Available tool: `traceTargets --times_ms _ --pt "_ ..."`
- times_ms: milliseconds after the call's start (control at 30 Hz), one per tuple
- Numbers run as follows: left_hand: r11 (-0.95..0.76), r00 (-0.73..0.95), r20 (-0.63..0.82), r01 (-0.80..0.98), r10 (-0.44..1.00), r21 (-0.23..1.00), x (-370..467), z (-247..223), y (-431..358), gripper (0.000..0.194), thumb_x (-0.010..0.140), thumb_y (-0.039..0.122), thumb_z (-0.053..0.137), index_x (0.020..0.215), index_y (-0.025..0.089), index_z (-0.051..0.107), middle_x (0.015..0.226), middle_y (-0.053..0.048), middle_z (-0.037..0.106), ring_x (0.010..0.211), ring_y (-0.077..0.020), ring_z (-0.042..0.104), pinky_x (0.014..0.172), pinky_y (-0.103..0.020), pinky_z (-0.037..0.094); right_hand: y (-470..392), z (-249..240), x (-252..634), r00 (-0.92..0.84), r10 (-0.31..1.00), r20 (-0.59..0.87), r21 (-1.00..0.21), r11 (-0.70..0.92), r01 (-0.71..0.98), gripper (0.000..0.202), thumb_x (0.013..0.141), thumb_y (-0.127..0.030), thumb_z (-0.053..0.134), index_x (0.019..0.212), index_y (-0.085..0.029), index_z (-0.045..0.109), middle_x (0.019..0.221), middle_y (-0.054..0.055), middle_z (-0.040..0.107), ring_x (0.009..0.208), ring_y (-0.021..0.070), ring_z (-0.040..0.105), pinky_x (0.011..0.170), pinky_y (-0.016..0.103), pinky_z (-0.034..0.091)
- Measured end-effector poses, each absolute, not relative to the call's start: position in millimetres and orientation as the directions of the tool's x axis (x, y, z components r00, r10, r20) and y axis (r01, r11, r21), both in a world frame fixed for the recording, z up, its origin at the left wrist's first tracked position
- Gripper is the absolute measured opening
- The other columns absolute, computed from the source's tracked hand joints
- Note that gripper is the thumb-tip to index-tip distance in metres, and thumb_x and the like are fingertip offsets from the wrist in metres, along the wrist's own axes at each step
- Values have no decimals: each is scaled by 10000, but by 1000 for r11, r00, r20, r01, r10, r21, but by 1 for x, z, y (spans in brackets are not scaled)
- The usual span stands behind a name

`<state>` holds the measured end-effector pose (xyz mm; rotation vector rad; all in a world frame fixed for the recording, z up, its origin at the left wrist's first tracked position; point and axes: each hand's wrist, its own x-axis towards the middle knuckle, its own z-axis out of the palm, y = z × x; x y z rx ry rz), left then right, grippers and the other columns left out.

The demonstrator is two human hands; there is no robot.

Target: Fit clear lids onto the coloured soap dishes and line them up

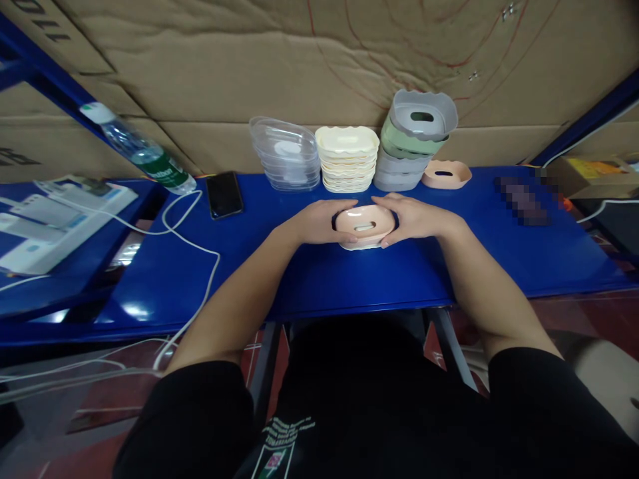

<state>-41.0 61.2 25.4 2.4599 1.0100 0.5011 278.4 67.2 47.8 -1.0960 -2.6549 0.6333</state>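
Observation:
A peach dish (375, 215) with an oval slot sits between my hands over the blue table, with a cream rim showing under it. My left hand (327, 223) grips its left side, fingers behind and thumb in front. On the opposite side my right hand (407, 219) holds it the same way. Behind them stand a stack of clear plastic pieces (287, 156), a stack of cream scalloped trays (348, 159) and a taller stack of grey and green dishes (412, 143). Another peach dish (446, 174) lies to the right of that stack.
A black phone (224, 195), a tilted water bottle (144, 153) and a looping white cable (218, 256) are on the left of the blue table (369, 286). Cardboard (224, 73) rises behind. An open box (594, 176) is at far right.

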Motion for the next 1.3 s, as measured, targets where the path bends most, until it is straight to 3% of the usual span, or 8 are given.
traceTargets --times_ms 200,567,733,867,967,1067,1200,1300 --pt "-599 657 112 587 746 545 -39 31 58 874 823 739 874 1554 281 731 1575 -78 744 1452 -388 709 1281 -532 531 65 53 276 -704 710 -10 -444 628 639 1119 669 -779 968 1598 -232 666 1468 166 720 1353 477 671 1185 641 555" --pt "-578 647 43 647 761 497 -37 28 60 1132 664 759 959 1633 264 646 1677 -125 654 1549 -433 611 1343 -574 440 65 47 270 -706 707 -35 -446 621 644 977 649 -672 1009 1466 -232 704 1382 149 742 1289 442 675 1105 606 584" --pt "-593 658 36 651 752 474 -40 26 63 1055 701 736 935 1604 264 664 1640 -123 682 1524 -424 624 1310 -584 466 67 41 267 -699 715 -10 -449 621 642 996 628 -689 1019 1461 -240 708 1364 147 744 1282 448 680 1097 615 593" --pt "-646 666 151 602 730 469 -40 22 66 893 811 781 826 1518 247 717 1564 -132 730 1457 -387 673 1259 -558 509 65 40 266 -696 718 0 -430 629 648 1004 637 -746 1008 1471 -269 716 1378 146 752 1259 464 706 1078 641 609" --pt "-628 524 345 661 778 411 -43 26 68 654 977 742 667 1389 245 770 1475 -129 767 1401 -359 697 1223 -552 508 64 40 265 -704 710 7 -417 642 643 1048 658 -796 981 1523 -278 696 1422 152 756 1287 485 713 1093 656 606" --pt "-426 204 536 842 819 332 -55 38 69 535 1069 686 552 1317 270 777 1525 -109 725 1497 -384 597 1268 -632 390 66 36 265 -704 710 -1 -408 642 649 1140 678 -810 964 1607 -232 644 1521 191 725 1394 518 672 1157 666 572" --pt "-240 -60 633 894 772 378 -83 55 72 627 1099 722 443 1491 286 666 1703 10 580 1646 -355 354 1324 -689 189 69 31 266 -704 711 6 -410 643 646 1240 678 -824 957 1693 -227 568 1649 195 663 1514 526 601 1238 675 514" --pt "-194 -126 617 884 777 425 -98 59 79 737 1099 747 393 1626 254 547 1834 5 416 1704 -370 211 1326 -720 93 69 29 268 -706 708 11 -402 650 645 1254 691 -839 943 1711 -225 548 1682 202 638 1540 530 583 1252 702 496"
